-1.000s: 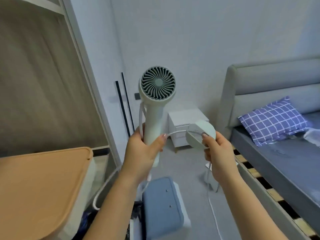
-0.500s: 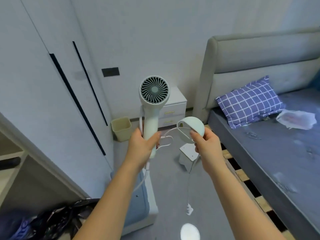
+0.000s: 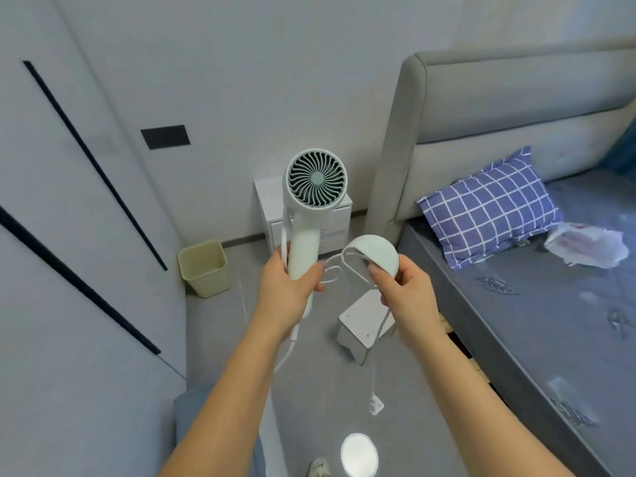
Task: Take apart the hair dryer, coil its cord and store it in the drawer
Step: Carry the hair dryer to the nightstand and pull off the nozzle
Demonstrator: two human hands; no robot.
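My left hand (image 3: 287,287) grips the handle of a pale green hair dryer (image 3: 309,208), held upright with its round grille facing me. My right hand (image 3: 402,287) pinches the detached nozzle piece (image 3: 377,254), a pale rounded shell, just right of the dryer. The white cord (image 3: 375,339) loops between my two hands, then hangs from my right hand with its plug (image 3: 376,405) dangling near the floor. Behind the dryer stands a white bedside cabinet (image 3: 272,204) with drawers, partly hidden by it.
A beige waste bin (image 3: 203,268) stands by the wall at left. A small white stool (image 3: 361,325) sits on the grey floor below my hands. The bed (image 3: 550,321) with a blue checked pillow (image 3: 488,204) fills the right side. A wardrobe door (image 3: 69,235) is at left.
The view has swung right and down, from the shelf and wardrobe to the bedside cabinet and floor. My hands keep the same hold on the dryer and the nozzle piece.
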